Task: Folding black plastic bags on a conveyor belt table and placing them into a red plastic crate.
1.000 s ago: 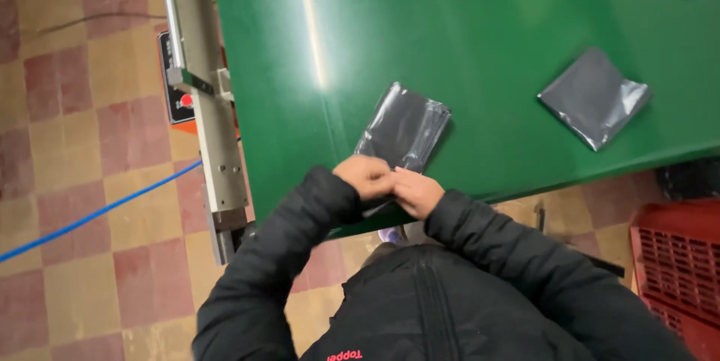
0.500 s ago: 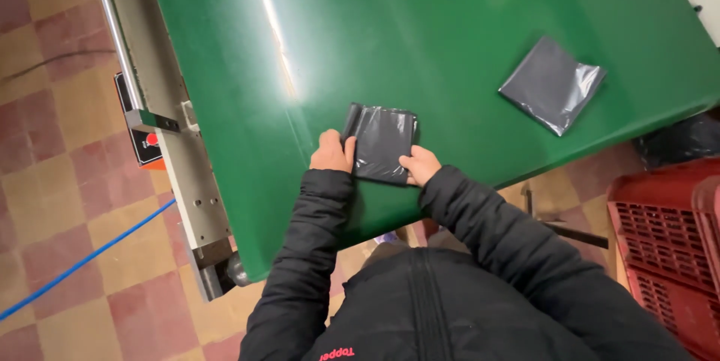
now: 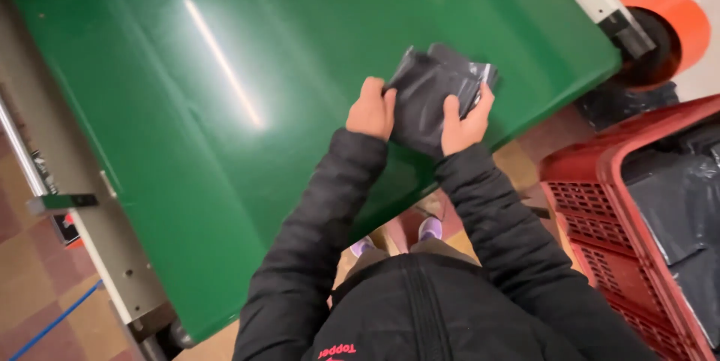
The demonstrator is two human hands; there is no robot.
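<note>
While each hand (image 3: 373, 110) grips it, dark bag (image 3: 431, 91) hides fingertips.

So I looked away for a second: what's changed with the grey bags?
Both hands, left and right, now hold a stack of dark grey bags near the belt's right end; earlier they held one bag, another lying apart. Green belt unchanged.

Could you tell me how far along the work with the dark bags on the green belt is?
Done: several dark bags already lie in the red crate. In hand: both hands, left and right, grip a dark bag over the green belt. Left: that bag is not yet in the crate.
</note>
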